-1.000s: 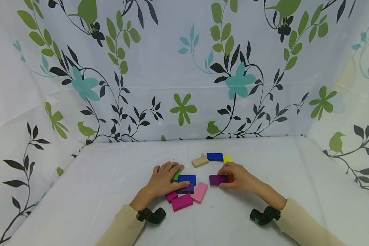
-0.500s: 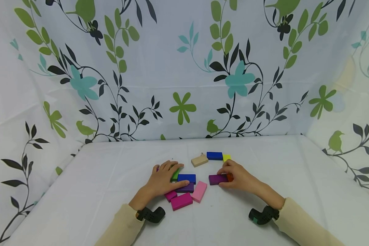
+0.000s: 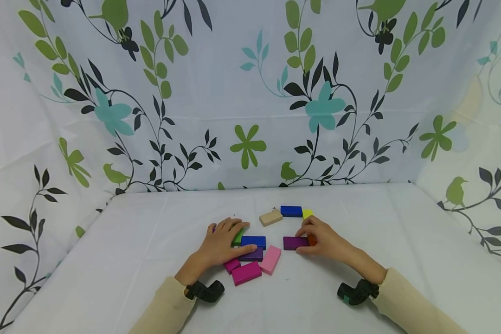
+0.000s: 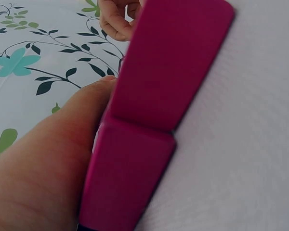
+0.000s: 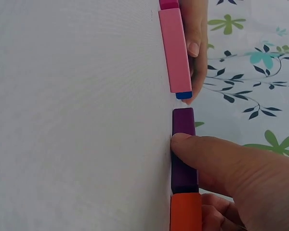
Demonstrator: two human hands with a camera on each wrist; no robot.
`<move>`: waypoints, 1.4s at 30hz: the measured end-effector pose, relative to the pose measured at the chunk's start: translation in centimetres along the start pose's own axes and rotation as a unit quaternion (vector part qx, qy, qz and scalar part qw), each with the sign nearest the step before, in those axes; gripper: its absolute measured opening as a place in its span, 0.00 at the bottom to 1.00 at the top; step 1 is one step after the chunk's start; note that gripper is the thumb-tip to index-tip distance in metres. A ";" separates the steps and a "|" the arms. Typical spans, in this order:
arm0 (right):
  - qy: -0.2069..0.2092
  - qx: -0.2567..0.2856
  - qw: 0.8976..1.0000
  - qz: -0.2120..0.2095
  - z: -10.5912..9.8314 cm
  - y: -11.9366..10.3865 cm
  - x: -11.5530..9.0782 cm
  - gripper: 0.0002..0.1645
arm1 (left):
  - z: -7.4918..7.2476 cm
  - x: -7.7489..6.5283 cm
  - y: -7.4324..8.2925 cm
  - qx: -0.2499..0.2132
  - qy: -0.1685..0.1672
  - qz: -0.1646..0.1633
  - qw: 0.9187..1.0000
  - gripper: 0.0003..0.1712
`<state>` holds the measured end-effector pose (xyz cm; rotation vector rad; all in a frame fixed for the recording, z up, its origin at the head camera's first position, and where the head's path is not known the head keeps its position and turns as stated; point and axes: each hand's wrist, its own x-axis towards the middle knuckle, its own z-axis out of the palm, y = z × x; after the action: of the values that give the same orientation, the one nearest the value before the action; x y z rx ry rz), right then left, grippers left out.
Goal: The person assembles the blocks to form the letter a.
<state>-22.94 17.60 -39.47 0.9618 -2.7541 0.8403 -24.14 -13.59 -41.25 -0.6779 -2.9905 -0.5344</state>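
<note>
My left hand (image 3: 221,241) lies spread over a cluster of coloured wooden blocks, its thumb across a dark violet block (image 3: 252,254). A blue block (image 3: 253,241) and a green block (image 3: 237,238) show beside its fingers; other blocks under the palm are hidden. My right hand (image 3: 323,239) pinches a purple block (image 3: 295,243). In the right wrist view its thumb presses the near side of the purple block (image 5: 184,166), end to end with an orange block (image 5: 185,211). Two magenta blocks (image 4: 171,62) stand close in the left wrist view.
A pink block (image 3: 271,260) and a magenta block (image 3: 247,273) lie at the cluster's near side. Behind are a beige block (image 3: 271,218), a blue block (image 3: 291,211) and a yellow block (image 3: 307,213). A patterned curtain (image 3: 250,93) closes off the white table's back.
Both hands keep their places on the blocks. The head view has shifted very slightly; no block has visibly moved against the others.
</note>
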 end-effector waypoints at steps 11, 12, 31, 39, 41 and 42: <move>-0.005 0.002 1.000 0.002 -0.2 -0.1 0.2 0.17 | -0.1 0.1 -0.1 0.003 0.002 -0.001 1.000 0.42; -0.006 0.001 1.000 0.004 -0.2 -0.2 0.2 0.17 | -0.1 0.1 -0.1 0.003 0.001 0.000 1.000 0.42; -0.016 0.039 0.999 -0.026 -0.4 -1.9 0.2 0.17 | -0.3 0.2 0.2 0.004 -0.003 0.004 1.000 0.41; -0.030 0.034 0.997 -0.063 0.5 -2.7 0.4 0.16 | -0.3 0.1 0.3 0.003 -0.001 0.000 1.000 0.41; -0.035 0.031 0.996 -0.073 0.8 -3.0 0.6 0.15 | -0.3 0.1 0.3 0.005 -0.001 -0.002 1.000 0.41; -0.038 0.032 0.996 -0.077 0.9 -3.2 0.8 0.14 | -0.2 0.0 0.3 0.004 -0.001 -0.003 1.000 0.41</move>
<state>-21.56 14.64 -38.54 1.2250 -2.6853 0.8874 -24.07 -13.40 -40.93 -0.6689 -2.9955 -0.5212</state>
